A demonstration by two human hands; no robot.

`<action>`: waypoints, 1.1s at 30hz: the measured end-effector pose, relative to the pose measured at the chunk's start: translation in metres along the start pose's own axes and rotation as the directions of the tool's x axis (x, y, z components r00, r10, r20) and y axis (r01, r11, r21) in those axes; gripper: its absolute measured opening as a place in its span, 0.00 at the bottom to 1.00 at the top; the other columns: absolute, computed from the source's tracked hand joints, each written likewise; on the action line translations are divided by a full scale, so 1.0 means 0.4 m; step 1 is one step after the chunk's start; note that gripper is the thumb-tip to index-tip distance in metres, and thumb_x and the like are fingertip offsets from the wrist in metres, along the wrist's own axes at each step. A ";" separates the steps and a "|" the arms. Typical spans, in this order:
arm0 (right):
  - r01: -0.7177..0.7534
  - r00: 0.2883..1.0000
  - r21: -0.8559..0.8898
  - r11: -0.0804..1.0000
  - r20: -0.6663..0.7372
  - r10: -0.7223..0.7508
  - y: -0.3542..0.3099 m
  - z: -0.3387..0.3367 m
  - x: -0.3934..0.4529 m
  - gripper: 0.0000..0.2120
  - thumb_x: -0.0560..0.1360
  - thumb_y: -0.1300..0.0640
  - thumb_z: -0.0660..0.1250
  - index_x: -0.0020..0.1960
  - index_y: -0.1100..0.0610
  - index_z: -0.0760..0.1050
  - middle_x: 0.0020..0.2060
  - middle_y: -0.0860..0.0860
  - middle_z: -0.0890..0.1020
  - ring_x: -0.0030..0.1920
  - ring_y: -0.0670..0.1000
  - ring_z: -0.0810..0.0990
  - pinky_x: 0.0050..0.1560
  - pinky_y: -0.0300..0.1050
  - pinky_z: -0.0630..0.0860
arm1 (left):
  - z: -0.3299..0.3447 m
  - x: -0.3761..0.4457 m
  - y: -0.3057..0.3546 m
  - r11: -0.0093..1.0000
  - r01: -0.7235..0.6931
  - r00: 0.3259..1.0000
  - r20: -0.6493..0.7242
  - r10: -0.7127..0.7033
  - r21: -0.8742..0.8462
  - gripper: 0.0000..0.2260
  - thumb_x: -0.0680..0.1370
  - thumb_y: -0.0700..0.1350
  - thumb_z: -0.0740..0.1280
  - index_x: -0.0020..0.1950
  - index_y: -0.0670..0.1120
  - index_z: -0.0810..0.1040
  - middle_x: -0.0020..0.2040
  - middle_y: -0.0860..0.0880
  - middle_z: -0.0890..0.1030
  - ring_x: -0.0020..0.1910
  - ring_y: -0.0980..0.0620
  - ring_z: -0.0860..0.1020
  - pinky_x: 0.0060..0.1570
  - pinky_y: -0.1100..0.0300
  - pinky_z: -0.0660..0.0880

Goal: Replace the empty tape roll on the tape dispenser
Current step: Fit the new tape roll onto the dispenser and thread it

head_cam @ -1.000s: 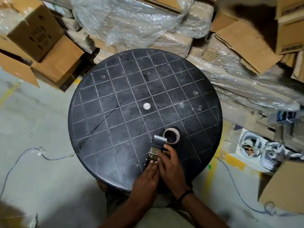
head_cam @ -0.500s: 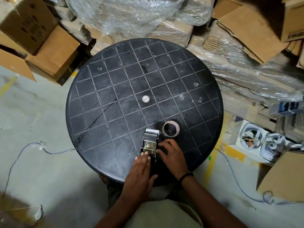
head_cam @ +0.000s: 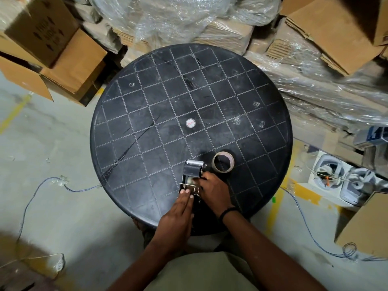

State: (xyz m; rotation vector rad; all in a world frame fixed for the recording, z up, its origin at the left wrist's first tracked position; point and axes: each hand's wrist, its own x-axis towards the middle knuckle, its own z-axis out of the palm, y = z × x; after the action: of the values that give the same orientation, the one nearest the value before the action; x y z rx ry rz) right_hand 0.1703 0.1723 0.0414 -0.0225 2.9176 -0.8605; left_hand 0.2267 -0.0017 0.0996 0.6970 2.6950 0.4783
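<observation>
resting flat near the table's near edge, the left hand (head_cam: 178, 215) lies with fingers straight and together, fingertips (head_cam: 185, 192) pressed on the near metal end of the tape dispenser (head_cam: 192, 175); it is open-palmed, pinning rather than clasping. right hand (head_cam: 214, 191), just beside it, curls its fingers against the dispenser's right side; whether they actually clasp the frame cannot be told. a dark band circles the right wrist.

tape dispenser: small, boxy, with shiny metal plates and a toothed edge at the near end, a matte black housing in the middle, and a pale roller bar at the far end. its long axis runs near to far, roller end pointing away from the person. it sits on the near-right part of the table.

tape roll (head_cam: 223, 164): a pale, glossy ring lying flat, hollow core up, just beyond and right of the dispenser, apart from both hands.

table (head_cam: 147, 122): round, black, moulded plastic, its dull scuffed top scored with a diamond grid; a small white disc (head_cam: 190, 123) marks the centre.

on the grey concrete floor, thin cables (head_cam: 42, 185) trail on both sides. beyond the table, cardboard boxes (head_cam: 63, 49) and bundles in crinkled clear plastic wrap (head_cam: 168, 19) crowd the far and right sides.
</observation>
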 end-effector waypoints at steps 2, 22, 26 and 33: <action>-0.014 1.000 0.006 1.000 -0.011 0.014 0.000 -0.002 -0.001 0.15 0.78 0.41 0.61 0.48 0.51 0.80 0.43 0.47 0.78 0.43 0.49 0.78 0.37 0.46 0.76 | -0.006 0.005 0.007 1.000 0.010 1.000 0.023 -0.010 -0.002 0.24 0.80 0.47 0.59 0.74 0.39 0.70 0.76 0.41 0.68 0.76 0.46 0.65 0.64 0.58 0.73; 0.067 0.997 -0.028 0.997 -0.021 -0.068 -0.015 -0.040 0.127 0.06 0.76 0.53 0.67 0.51 0.52 0.80 0.45 0.48 0.77 0.48 0.51 0.77 0.45 0.48 0.75 | -0.103 0.121 0.046 0.978 0.180 0.971 0.139 -0.194 0.108 0.31 0.76 0.36 0.67 0.78 0.39 0.61 0.81 0.40 0.55 0.79 0.38 0.56 0.45 0.49 0.81; 0.090 0.996 -0.024 0.996 0.000 -0.090 -0.022 -0.025 0.150 0.09 0.75 0.57 0.66 0.55 0.54 0.79 0.48 0.50 0.78 0.50 0.54 0.78 0.46 0.51 0.78 | -0.098 0.137 0.011 0.968 0.177 0.976 0.095 -0.196 0.179 0.29 0.71 0.36 0.72 0.72 0.38 0.72 0.76 0.39 0.67 0.72 0.38 0.70 0.34 0.52 0.81; 0.048 0.998 0.061 0.997 -0.046 -0.046 -0.006 -0.016 0.078 0.15 0.76 0.55 0.56 0.53 0.58 0.79 0.48 0.53 0.79 0.49 0.56 0.78 0.52 0.52 0.75 | -0.061 0.099 0.009 0.979 0.123 0.981 0.129 -0.145 0.165 0.32 0.76 0.34 0.65 0.79 0.40 0.60 0.81 0.42 0.53 0.56 0.38 0.78 0.37 0.46 0.80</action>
State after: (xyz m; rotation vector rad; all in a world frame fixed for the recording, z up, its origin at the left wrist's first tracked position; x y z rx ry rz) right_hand 0.1385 0.1723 0.0452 -0.0685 2.9403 -0.9706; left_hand 0.1860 0.0158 0.1141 0.5610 2.6431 0.1789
